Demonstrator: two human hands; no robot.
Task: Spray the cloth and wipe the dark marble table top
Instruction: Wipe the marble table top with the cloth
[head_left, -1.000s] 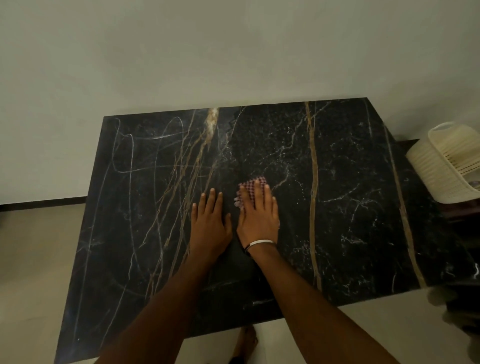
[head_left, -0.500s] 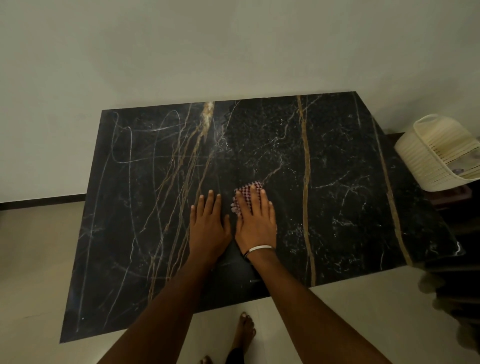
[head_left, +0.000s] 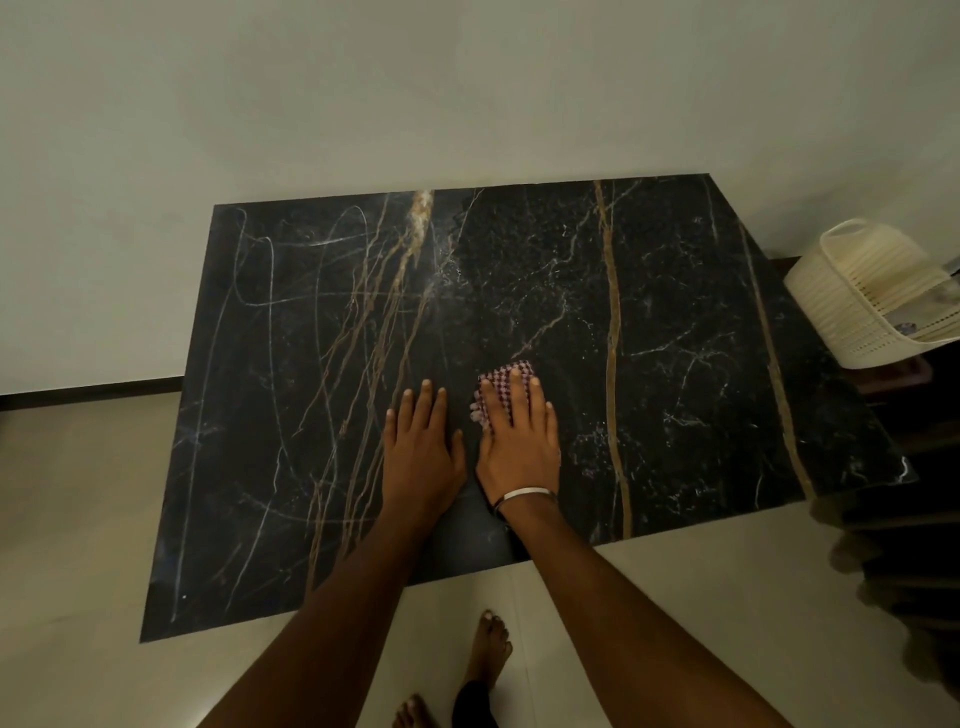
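A dark marble table top (head_left: 675, 312) with gold and white veins, its long axis running left to right, carries no readable writing. Near its middle, the right hand (head_left: 519, 441) presses flat, fingers straight, on a small red-and-white checked cloth (head_left: 498, 382). The left hand (head_left: 421, 452) lies flat and empty just beside it. A cream plastic basket (head_left: 852, 291) stands at far right.

Glossy, seemingly polished marble table top (head_left: 675, 322)
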